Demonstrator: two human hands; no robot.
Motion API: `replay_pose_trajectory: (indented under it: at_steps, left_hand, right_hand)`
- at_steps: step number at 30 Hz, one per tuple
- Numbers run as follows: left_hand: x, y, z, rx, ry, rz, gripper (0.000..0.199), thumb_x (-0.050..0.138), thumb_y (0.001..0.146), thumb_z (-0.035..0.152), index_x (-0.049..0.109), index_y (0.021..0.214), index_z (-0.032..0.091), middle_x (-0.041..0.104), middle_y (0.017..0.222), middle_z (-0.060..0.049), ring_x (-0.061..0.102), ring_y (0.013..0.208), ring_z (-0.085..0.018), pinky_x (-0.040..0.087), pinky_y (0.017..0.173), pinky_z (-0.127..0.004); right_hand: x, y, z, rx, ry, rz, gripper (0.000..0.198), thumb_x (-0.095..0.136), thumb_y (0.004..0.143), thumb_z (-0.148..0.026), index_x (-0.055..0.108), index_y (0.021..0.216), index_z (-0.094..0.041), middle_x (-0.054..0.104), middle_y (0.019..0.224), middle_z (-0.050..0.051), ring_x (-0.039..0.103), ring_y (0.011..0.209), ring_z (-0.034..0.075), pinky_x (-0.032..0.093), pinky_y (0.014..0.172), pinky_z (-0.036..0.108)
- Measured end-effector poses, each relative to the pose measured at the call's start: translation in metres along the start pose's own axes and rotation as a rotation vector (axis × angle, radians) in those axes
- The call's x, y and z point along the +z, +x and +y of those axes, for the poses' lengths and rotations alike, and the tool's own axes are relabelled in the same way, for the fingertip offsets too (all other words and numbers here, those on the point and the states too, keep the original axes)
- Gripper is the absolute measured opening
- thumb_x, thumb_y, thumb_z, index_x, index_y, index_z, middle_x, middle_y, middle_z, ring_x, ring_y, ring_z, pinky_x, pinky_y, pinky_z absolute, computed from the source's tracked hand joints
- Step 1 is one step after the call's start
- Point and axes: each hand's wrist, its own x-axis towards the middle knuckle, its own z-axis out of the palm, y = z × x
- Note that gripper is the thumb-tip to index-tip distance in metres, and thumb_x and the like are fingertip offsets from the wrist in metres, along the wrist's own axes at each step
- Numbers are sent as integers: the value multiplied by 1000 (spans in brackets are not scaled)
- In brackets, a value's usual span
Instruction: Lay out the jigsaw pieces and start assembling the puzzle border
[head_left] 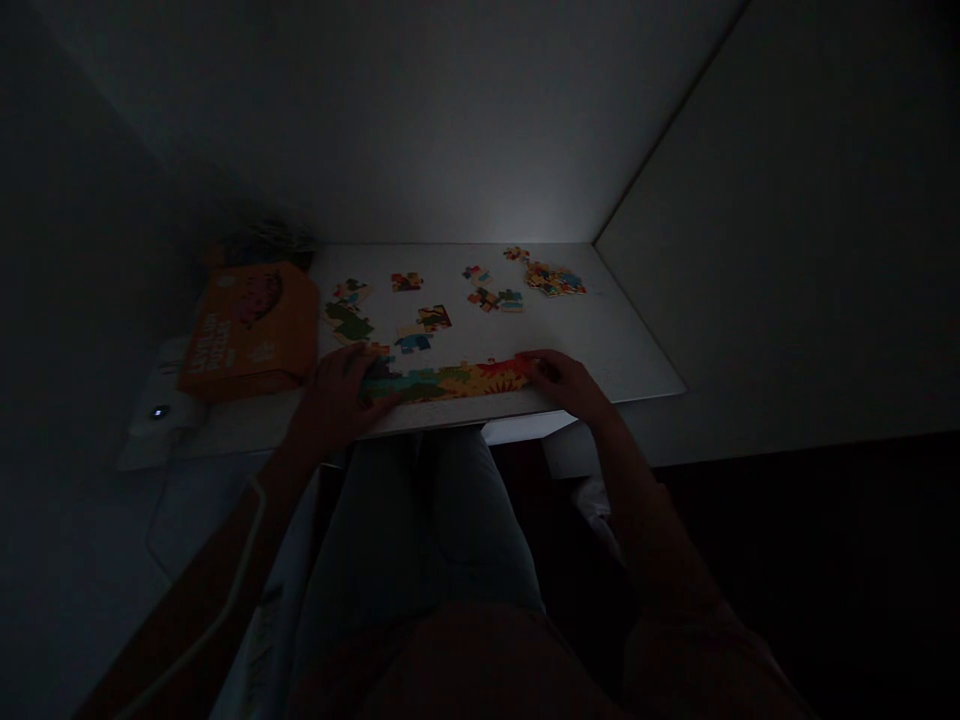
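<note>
A strip of joined jigsaw puzzle pieces (450, 382), in green, yellow and red, lies along the table's front edge. Around its left end is my left hand (341, 393), fingers at the upper side and thumb along the lower side. My right hand (566, 382) grips the right end with bent fingers; its fingertips touch the red part. Just above the strip lie a blue puzzle piece (413, 338) and a dark one with yellow (435, 318). Green puzzle pieces (348, 322) sit beyond my left hand. Dim light hides fine detail.
An orange puzzle box (255, 325) stands at the left of the white table (615, 350). More loose pieces (495, 298) lie toward the back, with a heap of pieces (553, 279) at the back right. A white device with a lit display (159, 411) is at far left. Walls border the table behind and right.
</note>
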Motion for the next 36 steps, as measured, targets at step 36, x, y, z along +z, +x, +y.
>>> replay_pose_trajectory:
  at_steps: [36]
  left_hand:
    - [0,-3,2,5,-3,19,78,60,106,73,56,166,22,55,173,-24,52,162,-44,42,135,-65]
  right_hand:
    - [13,-4,11,-223,-367,40,36,70,112,-51,86,141,-38,72,116,11,73,102,29,59,92,48]
